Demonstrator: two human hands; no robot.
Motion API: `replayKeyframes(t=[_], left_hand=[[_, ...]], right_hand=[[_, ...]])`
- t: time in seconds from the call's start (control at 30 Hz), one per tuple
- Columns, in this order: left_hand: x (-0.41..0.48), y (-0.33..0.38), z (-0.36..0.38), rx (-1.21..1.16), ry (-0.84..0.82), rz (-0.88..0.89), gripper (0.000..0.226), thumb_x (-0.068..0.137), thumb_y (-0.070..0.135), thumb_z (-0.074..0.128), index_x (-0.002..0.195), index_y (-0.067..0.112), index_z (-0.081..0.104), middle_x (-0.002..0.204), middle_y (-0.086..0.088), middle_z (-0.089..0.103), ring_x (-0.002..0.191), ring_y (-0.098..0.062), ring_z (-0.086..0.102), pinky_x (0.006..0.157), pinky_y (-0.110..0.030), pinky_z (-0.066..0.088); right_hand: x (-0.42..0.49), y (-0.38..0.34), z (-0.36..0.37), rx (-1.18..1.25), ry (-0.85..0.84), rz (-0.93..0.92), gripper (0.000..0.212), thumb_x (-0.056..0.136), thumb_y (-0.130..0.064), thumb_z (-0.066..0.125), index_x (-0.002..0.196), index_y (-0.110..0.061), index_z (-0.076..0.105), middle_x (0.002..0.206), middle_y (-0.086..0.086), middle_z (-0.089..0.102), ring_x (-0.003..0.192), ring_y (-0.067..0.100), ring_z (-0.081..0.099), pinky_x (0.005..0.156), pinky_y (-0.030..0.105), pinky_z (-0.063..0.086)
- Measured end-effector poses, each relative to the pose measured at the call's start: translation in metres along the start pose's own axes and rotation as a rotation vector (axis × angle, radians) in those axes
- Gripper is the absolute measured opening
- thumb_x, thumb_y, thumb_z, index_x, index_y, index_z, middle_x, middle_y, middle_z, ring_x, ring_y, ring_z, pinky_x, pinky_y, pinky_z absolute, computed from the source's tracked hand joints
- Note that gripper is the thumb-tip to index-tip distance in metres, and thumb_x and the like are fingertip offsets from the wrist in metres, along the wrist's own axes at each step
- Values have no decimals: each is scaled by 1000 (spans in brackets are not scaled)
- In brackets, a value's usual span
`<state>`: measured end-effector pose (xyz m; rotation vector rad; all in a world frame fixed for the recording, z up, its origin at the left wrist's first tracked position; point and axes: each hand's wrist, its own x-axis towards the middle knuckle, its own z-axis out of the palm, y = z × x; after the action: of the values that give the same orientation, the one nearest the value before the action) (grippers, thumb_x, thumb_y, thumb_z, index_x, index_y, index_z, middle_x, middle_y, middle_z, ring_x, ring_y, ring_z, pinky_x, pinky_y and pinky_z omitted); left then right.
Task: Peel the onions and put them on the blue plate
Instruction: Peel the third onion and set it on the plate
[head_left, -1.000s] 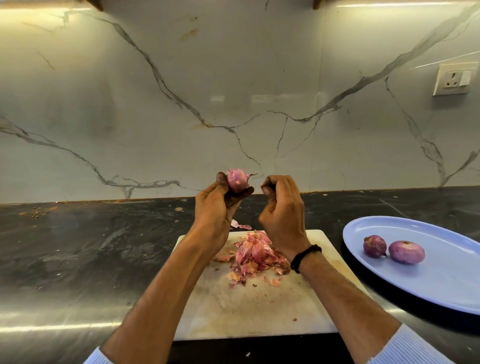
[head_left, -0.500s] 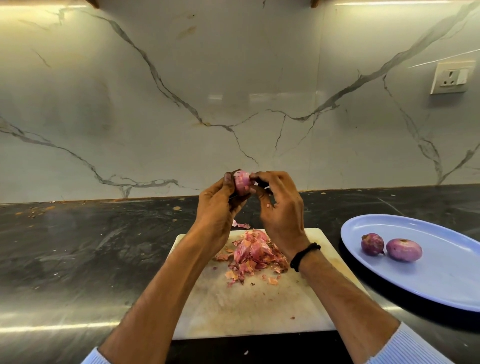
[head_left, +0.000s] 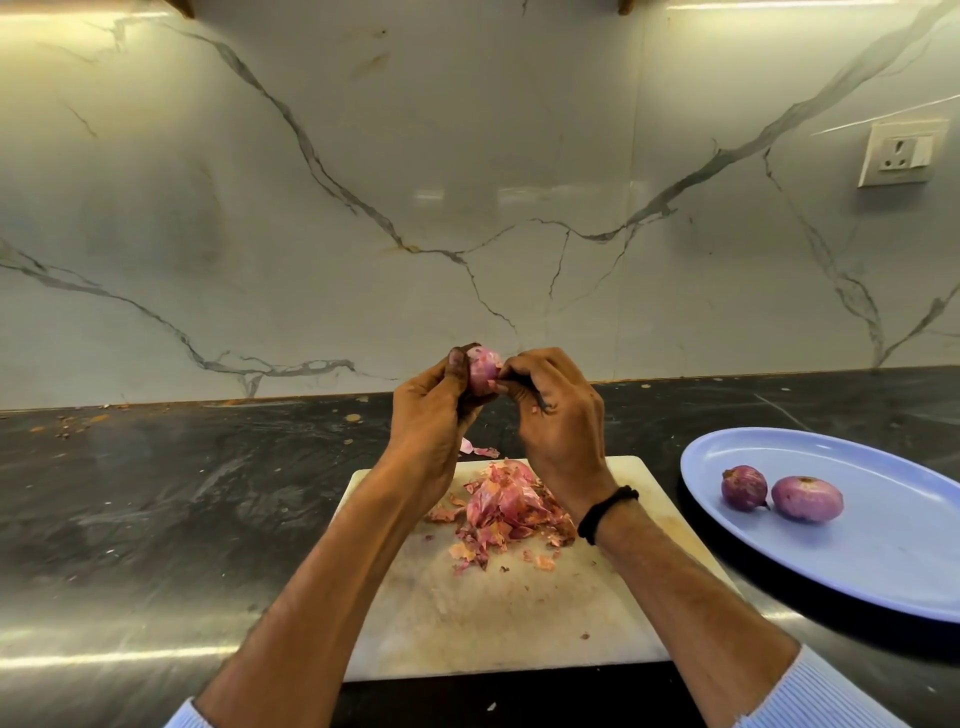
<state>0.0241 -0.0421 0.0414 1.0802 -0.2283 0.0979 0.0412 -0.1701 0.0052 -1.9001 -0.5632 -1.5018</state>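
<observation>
On plate (head_left: 893, 551), two onions (head_left: 807, 499), one onion (head_left: 483, 367) held

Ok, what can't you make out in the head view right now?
1. Onion: mostly covered by the left hand and right hand, so how much skin is left on it is unclear.
2. Right hand's grip: whether it pinches a strip of skin is too small to tell.
3. Plate: its right side is cut off by the frame edge.
4. Board: partly hidden by the forearms and peels.
</observation>
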Motion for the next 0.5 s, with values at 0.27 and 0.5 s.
replayKeyframes(t=[0.27, 0.5], left_hand=[[-2, 1, 1, -9, -11, 1, 23, 101, 23, 49, 100, 14, 70, 95, -5, 76, 96, -18, 72, 91, -29, 58], [-1, 0, 2, -28, -5, -11, 23, 101, 22, 49, 100, 13, 70, 94, -4, 77, 98, -20, 71, 88, -28, 58]], right_hand=[[2, -3, -3, 18, 36, 20, 23, 86, 3, 72, 109, 0, 69, 104, 12, 65, 99, 11, 59, 93, 9, 47], [2, -5, -4, 38, 82, 0, 14, 84, 0, 75, 98, 1, 74, 94, 10, 71, 89, 18, 67, 87, 17, 54]])
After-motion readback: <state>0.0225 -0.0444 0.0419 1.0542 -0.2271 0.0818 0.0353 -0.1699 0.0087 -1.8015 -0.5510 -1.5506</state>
